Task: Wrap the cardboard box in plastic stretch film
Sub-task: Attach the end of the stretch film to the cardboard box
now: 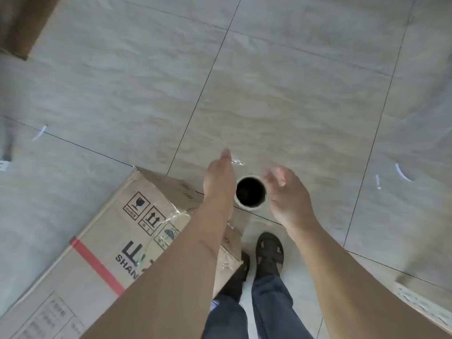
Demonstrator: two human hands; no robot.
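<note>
Cardboard box [102, 243] lying on the tiled floor [293, 81] at lower left, tilted corner-on, with handling symbols, a red stripe and dark lettering on its upper face. Some clear film [171, 217] clinging across the top near the symbols. Roll of film [250, 192] seen end-on just beyond the box corner, dark hollow core facing up, between the two hands. Left hand [219, 178] reaching forward beside the roll, fingers extended, a wisp of clear film at the fingertips; whether pinched, cannot tell. Right hand [287, 194] spread loosely, fingers curled toward the roll's right edge, contact unclear. Dark sandals [269, 253] and blue jeans [269, 307] below. White scraps [401, 172] scattered on the floor.
</note>
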